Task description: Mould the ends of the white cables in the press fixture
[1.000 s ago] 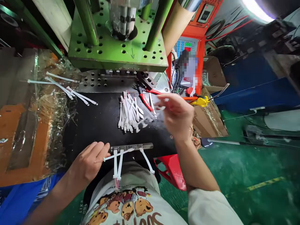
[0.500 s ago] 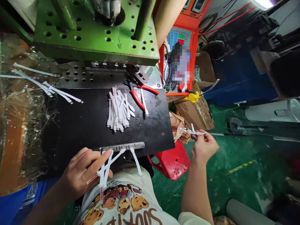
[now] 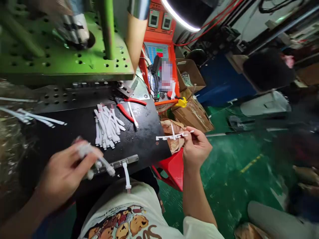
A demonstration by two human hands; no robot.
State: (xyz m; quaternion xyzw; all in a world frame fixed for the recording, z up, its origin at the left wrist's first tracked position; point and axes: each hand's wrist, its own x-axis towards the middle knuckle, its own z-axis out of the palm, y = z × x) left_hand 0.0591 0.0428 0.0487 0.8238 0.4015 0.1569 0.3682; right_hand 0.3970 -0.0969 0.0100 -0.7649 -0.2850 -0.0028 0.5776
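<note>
My left hand [image 3: 63,172] is closed round a few white cable pieces [image 3: 99,159], lifted just above the metal bar [image 3: 119,163] at the near edge of the black worktop [image 3: 74,132]. One white piece [image 3: 126,176] still hangs from the bar. My right hand [image 3: 195,146] pinches a white plastic sprue [image 3: 171,136] out past the worktop's right edge, over the red bin [image 3: 173,167]. A pile of white cable pieces [image 3: 107,126] lies in the middle of the worktop.
Red-handled pliers [image 3: 127,108] lie behind the pile. The green press plate [image 3: 62,59] overhangs the back. An orange control box [image 3: 159,49] and cardboard boxes [image 3: 193,113] stand to the right. More white strips [image 3: 37,118] lie at the far left. Green floor is on the right.
My left hand has pulled white pieces off the bar and lifted them leftward. My right hand stays beside the worktop with the sprue. The camera has swung right.
</note>
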